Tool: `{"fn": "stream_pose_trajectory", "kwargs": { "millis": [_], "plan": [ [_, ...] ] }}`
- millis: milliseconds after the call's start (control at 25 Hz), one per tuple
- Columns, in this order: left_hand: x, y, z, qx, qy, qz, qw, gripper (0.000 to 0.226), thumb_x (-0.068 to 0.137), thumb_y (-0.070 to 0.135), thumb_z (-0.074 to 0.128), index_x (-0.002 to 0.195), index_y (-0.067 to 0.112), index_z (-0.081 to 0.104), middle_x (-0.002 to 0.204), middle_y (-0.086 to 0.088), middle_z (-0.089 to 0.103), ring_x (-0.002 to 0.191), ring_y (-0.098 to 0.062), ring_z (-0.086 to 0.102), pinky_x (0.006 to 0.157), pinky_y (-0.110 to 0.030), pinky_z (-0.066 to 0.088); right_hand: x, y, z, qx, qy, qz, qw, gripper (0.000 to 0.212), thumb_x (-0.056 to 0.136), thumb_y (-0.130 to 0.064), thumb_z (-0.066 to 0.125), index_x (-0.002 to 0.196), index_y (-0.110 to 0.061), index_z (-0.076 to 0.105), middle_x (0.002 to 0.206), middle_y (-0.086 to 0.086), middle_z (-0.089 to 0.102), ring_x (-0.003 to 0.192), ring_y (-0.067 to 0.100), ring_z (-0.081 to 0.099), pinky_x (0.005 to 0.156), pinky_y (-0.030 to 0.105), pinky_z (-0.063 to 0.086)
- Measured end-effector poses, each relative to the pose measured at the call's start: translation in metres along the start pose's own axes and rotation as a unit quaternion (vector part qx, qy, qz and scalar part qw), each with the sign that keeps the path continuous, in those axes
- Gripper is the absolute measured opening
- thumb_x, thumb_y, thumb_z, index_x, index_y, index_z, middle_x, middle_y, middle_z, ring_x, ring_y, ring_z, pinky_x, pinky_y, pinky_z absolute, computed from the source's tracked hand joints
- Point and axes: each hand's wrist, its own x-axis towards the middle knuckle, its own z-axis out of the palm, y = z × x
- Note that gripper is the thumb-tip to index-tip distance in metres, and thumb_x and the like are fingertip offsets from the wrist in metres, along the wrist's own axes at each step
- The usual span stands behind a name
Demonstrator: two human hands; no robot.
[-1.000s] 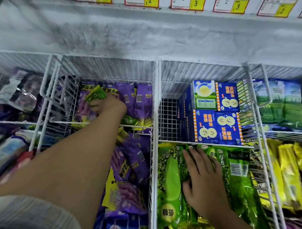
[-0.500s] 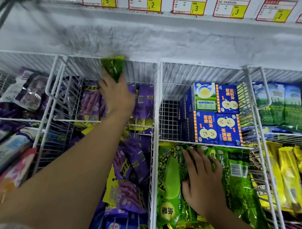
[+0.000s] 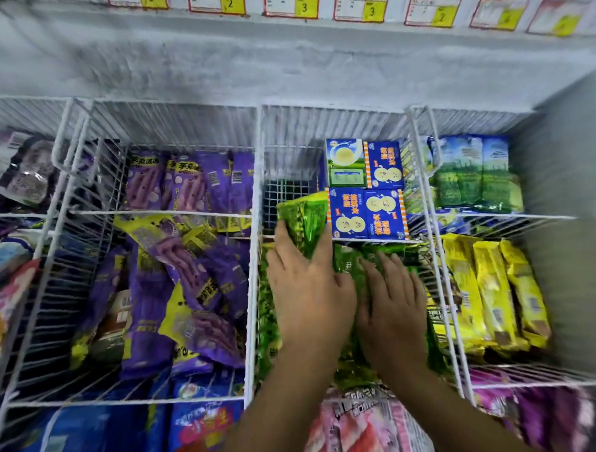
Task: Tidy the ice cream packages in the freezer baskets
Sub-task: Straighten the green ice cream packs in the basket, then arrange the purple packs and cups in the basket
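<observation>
Head view: the left hand (image 3: 309, 293) grips a shiny green foil ice cream package (image 3: 303, 219), thumb and fingers wrapped round its lower end, holding it upright over the middle white wire basket (image 3: 257, 247). The right hand (image 3: 392, 307) lies just beside it, fingers straight and spread, pressing flat on the pile of green packages (image 3: 348, 264) in that basket. Stacked blue and orange cardboard cartons (image 3: 367, 206) stand just right of the held package, behind a wire divider. Jumbled purple wrapped bars (image 3: 190, 263) fill the left basket, yellow wrapped bars (image 3: 495, 293) the right one. Pink packs (image 3: 357, 426) lie under the forearms.
</observation>
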Motion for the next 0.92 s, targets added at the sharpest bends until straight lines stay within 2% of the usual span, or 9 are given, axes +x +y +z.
{"fn": "stream_pose_trajectory", "kwargs": {
  "millis": [80, 160, 240, 320, 440, 560, 600, 760, 920],
  "plan": [
    [-0.013, 0.0, 0.024, 0.066, -0.077, -0.002, 0.995, 0.066, 0.085, 0.035, 0.057, 0.145, 0.043, 0.03, 0.157, -0.02, 0.009, 0.131, -0.04, 0.03, 0.108, -0.048, 0.027, -0.012, 0.012, 0.0, -0.019, -0.028, 0.012, 0.999, 0.051, 0.093, -0.037, 0.04, 0.14, -0.018, 0.051, 0.153, 0.009, 0.037, 0.144, 0.026, 0.026, 0.117, 0.044, 0.019],
    [-0.021, -0.017, 0.047, 0.127, -0.123, 0.009, 0.984, 0.06, 0.096, 0.049, 0.033, 0.148, 0.048, 0.004, 0.16, -0.012, -0.012, 0.141, -0.041, 0.016, 0.112, -0.05, 0.016, -0.021, 0.017, 0.005, -0.025, -0.066, 0.012, 0.997, 0.054, 0.095, -0.047, 0.037, 0.145, -0.029, 0.043, 0.159, 0.005, 0.024, 0.148, 0.024, 0.014, 0.118, 0.041, 0.011],
    [-0.029, -0.032, 0.064, 0.16, -0.109, 0.062, 0.979, 0.056, 0.097, 0.05, 0.022, 0.151, 0.041, 0.01, 0.16, -0.012, -0.004, 0.144, -0.041, 0.011, 0.114, -0.055, 0.013, -0.024, 0.017, 0.011, -0.037, -0.077, 0.009, 0.996, 0.055, 0.095, -0.052, 0.037, 0.147, -0.037, 0.038, 0.16, 0.005, 0.021, 0.149, 0.025, 0.012, 0.116, 0.043, 0.013],
    [-0.036, -0.039, 0.07, 0.189, -0.131, 0.091, 0.969, 0.057, 0.096, 0.052, 0.014, 0.151, 0.037, 0.016, 0.16, -0.012, 0.003, 0.146, -0.039, 0.003, 0.114, -0.056, 0.01, -0.026, 0.017, 0.009, -0.04, -0.074, -0.001, 0.996, 0.054, 0.094, -0.051, 0.037, 0.146, -0.036, 0.04, 0.157, 0.006, 0.029, 0.146, 0.027, 0.022, 0.111, 0.044, 0.019],
    [-0.04, -0.044, 0.065, 0.207, -0.148, 0.1, 0.962, 0.064, 0.088, 0.059, -0.012, 0.149, 0.044, -0.004, 0.16, -0.007, -0.01, 0.145, -0.031, -0.019, 0.117, -0.052, -0.004, -0.021, 0.028, 0.007, 0.006, -0.041, -0.009, 0.999, 0.052, 0.096, -0.047, 0.039, 0.143, -0.025, 0.047, 0.15, 0.002, 0.042, 0.141, 0.023, 0.035, 0.11, 0.04, 0.022],
    [-0.046, -0.038, 0.067, 0.201, -0.106, 0.038, 0.973, 0.055, 0.096, 0.057, 0.01, 0.149, 0.043, 0.017, 0.16, -0.011, 0.01, 0.146, -0.038, -0.004, 0.113, -0.06, -0.001, -0.013, 0.034, 0.015, -0.017, -0.056, -0.035, 0.998, 0.054, 0.096, -0.05, 0.036, 0.146, -0.027, 0.043, 0.156, 0.001, 0.032, 0.148, 0.021, 0.019, 0.117, 0.045, 0.015],
    [-0.048, -0.036, 0.07, 0.21, -0.106, 0.015, 0.972, 0.054, 0.097, 0.056, 0.012, 0.149, 0.042, 0.016, 0.16, -0.012, 0.009, 0.145, -0.041, -0.006, 0.111, -0.065, -0.003, -0.011, 0.033, 0.019, -0.025, -0.062, -0.043, 0.997, 0.054, 0.096, -0.05, 0.035, 0.146, -0.029, 0.042, 0.157, 0.001, 0.03, 0.148, 0.021, 0.016, 0.118, 0.048, 0.015],
    [-0.044, -0.034, 0.077, 0.245, -0.133, 0.006, 0.96, 0.056, 0.092, 0.058, -0.005, 0.146, 0.046, -0.017, 0.158, -0.008, -0.02, 0.138, -0.045, -0.026, 0.104, -0.072, -0.006, -0.008, 0.035, 0.017, -0.012, -0.083, -0.048, 0.995, 0.055, 0.098, -0.05, 0.032, 0.15, -0.032, 0.032, 0.161, -0.001, 0.019, 0.15, 0.018, 0.005, 0.119, 0.048, 0.01],
    [-0.046, -0.037, 0.075, 0.227, -0.134, -0.003, 0.965, 0.055, 0.091, 0.06, -0.007, 0.142, 0.048, -0.024, 0.154, -0.006, -0.03, 0.137, -0.039, -0.034, 0.105, -0.071, -0.009, -0.018, 0.034, 0.015, -0.018, -0.037, -0.013, 0.999, 0.053, 0.099, -0.047, 0.037, 0.149, -0.03, 0.036, 0.16, 0.003, 0.021, 0.149, 0.025, 0.009, 0.119, 0.046, 0.016]
  ]
}}
